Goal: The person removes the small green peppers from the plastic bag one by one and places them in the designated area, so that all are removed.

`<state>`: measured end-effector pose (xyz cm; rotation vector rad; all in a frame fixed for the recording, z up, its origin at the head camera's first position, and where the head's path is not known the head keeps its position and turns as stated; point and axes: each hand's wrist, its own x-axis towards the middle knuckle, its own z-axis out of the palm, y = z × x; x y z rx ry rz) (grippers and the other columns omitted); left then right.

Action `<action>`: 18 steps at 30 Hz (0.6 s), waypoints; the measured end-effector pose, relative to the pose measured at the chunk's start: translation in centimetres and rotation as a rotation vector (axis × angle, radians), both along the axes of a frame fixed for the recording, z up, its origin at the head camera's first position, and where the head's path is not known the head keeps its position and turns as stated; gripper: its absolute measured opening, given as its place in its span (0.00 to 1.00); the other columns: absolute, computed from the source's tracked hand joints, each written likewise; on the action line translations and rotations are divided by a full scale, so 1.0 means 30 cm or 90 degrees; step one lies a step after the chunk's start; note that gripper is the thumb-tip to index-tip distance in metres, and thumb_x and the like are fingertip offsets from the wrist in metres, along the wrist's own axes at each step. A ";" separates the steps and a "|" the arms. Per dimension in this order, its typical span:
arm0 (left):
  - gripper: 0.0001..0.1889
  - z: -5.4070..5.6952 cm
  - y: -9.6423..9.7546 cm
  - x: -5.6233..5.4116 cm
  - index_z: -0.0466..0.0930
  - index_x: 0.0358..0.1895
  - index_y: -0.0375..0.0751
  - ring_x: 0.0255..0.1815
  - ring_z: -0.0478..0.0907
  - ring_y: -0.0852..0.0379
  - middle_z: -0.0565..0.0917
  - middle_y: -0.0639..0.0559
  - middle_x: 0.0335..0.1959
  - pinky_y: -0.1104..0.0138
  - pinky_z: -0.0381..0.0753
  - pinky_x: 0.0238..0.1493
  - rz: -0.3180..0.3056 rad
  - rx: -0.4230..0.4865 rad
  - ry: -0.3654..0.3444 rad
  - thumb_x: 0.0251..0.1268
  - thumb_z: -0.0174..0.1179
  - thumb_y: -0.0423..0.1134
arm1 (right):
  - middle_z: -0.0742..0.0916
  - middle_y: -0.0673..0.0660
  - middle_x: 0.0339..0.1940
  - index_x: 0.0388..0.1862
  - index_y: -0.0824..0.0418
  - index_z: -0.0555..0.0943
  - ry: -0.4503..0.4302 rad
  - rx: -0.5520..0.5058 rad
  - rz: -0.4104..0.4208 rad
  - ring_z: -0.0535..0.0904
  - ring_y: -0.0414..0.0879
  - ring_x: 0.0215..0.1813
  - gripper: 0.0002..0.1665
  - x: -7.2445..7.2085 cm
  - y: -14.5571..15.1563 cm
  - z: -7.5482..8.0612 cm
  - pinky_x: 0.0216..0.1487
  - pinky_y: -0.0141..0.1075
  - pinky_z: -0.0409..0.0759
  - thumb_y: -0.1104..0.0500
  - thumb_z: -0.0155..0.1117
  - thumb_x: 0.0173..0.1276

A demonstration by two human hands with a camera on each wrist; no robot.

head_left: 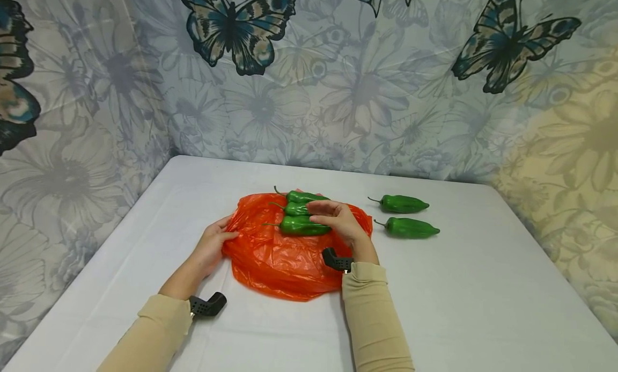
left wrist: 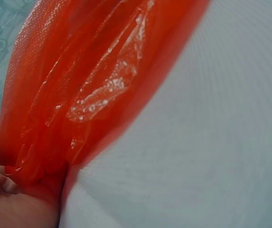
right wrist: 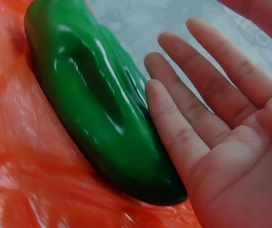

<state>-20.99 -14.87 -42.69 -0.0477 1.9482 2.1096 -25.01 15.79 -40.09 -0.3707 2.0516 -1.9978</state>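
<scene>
A red plastic bag is spread on the white table, with three green peppers lying side by side on it: a far pepper, a middle pepper and a near pepper. My left hand pinches the bag's left edge; the left wrist view shows the bunched plastic between thumb and fingers. Over the right ends of the peppers is my right hand. Seen from the right wrist, its fingers are extended and spread right beside a green pepper, and none curl round it.
Two more green peppers lie on the tabletop right of the bag, a back one and a front one. Behind the white table hangs a butterfly-patterned cloth. Each wrist wears a black device.
</scene>
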 end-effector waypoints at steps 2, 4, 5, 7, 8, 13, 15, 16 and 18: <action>0.31 0.001 0.001 0.000 0.48 0.73 0.38 0.52 0.71 0.68 0.57 0.42 0.73 0.80 0.75 0.46 0.001 -0.001 -0.002 0.68 0.44 0.28 | 0.80 0.64 0.57 0.57 0.72 0.74 0.007 0.027 -0.004 0.77 0.46 0.58 0.26 -0.001 0.006 -0.003 0.56 0.32 0.74 0.67 0.64 0.59; 0.31 0.004 0.001 0.001 0.48 0.73 0.38 0.51 0.72 0.68 0.57 0.42 0.73 0.80 0.75 0.46 0.001 -0.004 -0.002 0.68 0.44 0.28 | 0.82 0.63 0.55 0.56 0.72 0.75 0.016 0.045 -0.011 0.78 0.46 0.57 0.25 -0.001 0.011 -0.002 0.55 0.31 0.75 0.67 0.65 0.59; 0.31 0.006 0.001 0.001 0.48 0.73 0.38 0.51 0.72 0.68 0.57 0.42 0.73 0.80 0.75 0.46 0.001 -0.006 0.000 0.68 0.44 0.28 | 0.83 0.62 0.54 0.55 0.72 0.75 0.018 0.051 -0.015 0.79 0.45 0.56 0.24 0.000 0.012 -0.001 0.54 0.31 0.75 0.67 0.65 0.58; 0.31 0.008 0.000 0.001 0.48 0.73 0.38 0.52 0.72 0.67 0.57 0.42 0.73 0.80 0.75 0.46 0.001 -0.008 0.000 0.68 0.44 0.28 | 0.85 0.59 0.50 0.53 0.72 0.77 0.026 0.066 -0.020 0.80 0.42 0.53 0.23 0.002 0.015 0.004 0.53 0.30 0.76 0.67 0.66 0.57; 0.31 0.010 0.000 0.001 0.48 0.73 0.38 0.54 0.71 0.66 0.57 0.42 0.73 0.80 0.75 0.46 0.001 -0.011 0.000 0.68 0.44 0.28 | 0.85 0.58 0.49 0.52 0.71 0.78 0.030 0.076 -0.019 0.80 0.41 0.51 0.23 0.000 0.016 0.003 0.52 0.30 0.76 0.67 0.66 0.57; 0.31 0.011 0.000 0.002 0.47 0.73 0.38 0.54 0.71 0.66 0.56 0.41 0.73 0.81 0.75 0.46 -0.003 -0.006 -0.002 0.68 0.44 0.28 | 0.84 0.65 0.51 0.45 0.74 0.80 0.056 0.126 0.006 0.80 0.42 0.51 0.17 0.000 0.016 0.001 0.46 0.29 0.78 0.70 0.65 0.56; 0.31 0.008 0.000 0.003 0.47 0.73 0.38 0.52 0.71 0.68 0.56 0.41 0.73 0.80 0.75 0.46 -0.005 -0.005 0.000 0.68 0.44 0.28 | 0.82 0.67 0.53 0.44 0.76 0.81 0.065 0.137 0.010 0.79 0.44 0.53 0.15 0.002 0.016 0.002 0.45 0.28 0.78 0.71 0.64 0.56; 0.31 0.007 0.001 0.003 0.47 0.73 0.38 0.52 0.71 0.69 0.56 0.41 0.73 0.80 0.75 0.46 -0.006 -0.006 0.000 0.68 0.44 0.28 | 0.82 0.67 0.53 0.43 0.76 0.81 0.067 0.139 0.006 0.79 0.45 0.54 0.14 0.004 0.016 0.003 0.45 0.28 0.78 0.71 0.64 0.56; 0.31 0.007 0.002 0.003 0.47 0.73 0.38 0.53 0.71 0.67 0.56 0.41 0.73 0.80 0.75 0.46 -0.005 -0.008 0.002 0.68 0.44 0.28 | 0.83 0.67 0.53 0.42 0.75 0.81 0.067 0.145 -0.007 0.79 0.47 0.55 0.14 0.005 0.016 0.005 0.45 0.28 0.78 0.72 0.64 0.56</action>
